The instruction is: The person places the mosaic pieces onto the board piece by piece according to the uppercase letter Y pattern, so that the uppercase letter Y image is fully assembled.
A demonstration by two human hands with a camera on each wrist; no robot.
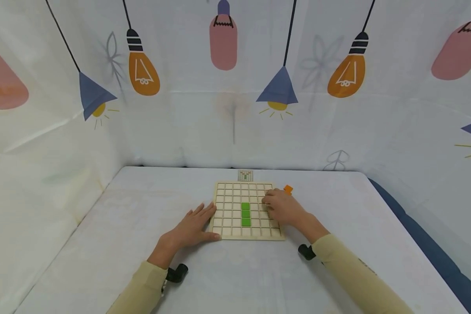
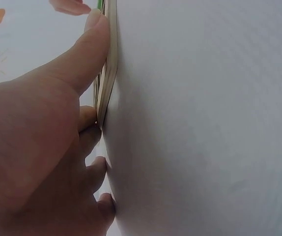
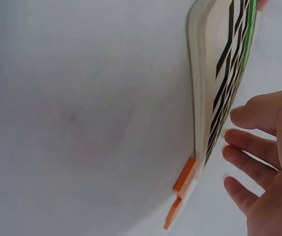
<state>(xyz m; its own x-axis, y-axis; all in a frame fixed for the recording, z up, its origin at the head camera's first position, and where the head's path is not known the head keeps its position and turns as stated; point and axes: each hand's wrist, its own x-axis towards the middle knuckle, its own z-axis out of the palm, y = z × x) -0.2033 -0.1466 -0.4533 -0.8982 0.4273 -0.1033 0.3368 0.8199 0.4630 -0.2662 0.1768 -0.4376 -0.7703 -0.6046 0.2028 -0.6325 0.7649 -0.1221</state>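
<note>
A square wooden grid board (image 1: pixel 224 221) lies on the white table, with a short column of green tiles (image 1: pixel 245 214) in its middle. My left hand (image 1: pixel 190 229) rests at the board's left side, fingers spread on the edge and thumb on the near left corner. Over the right part of the board is my right hand (image 1: pixel 284 207), fingers slightly bent; in the right wrist view no piece shows between the thumb and fingers. Just beyond this hand, beside the board's right edge, lie orange tiles (image 3: pixel 184 178), partly hidden by the hand in the head view.
A small patterned card (image 1: pixel 245 175) lies at the board's far edge. Behind the white table (image 1: pixel 161 187) hangs a cloth (image 1: pixel 196 131) printed with lamps and bulbs. Dark blue fabric (image 1: pixel 424 248) runs along the table's right side.
</note>
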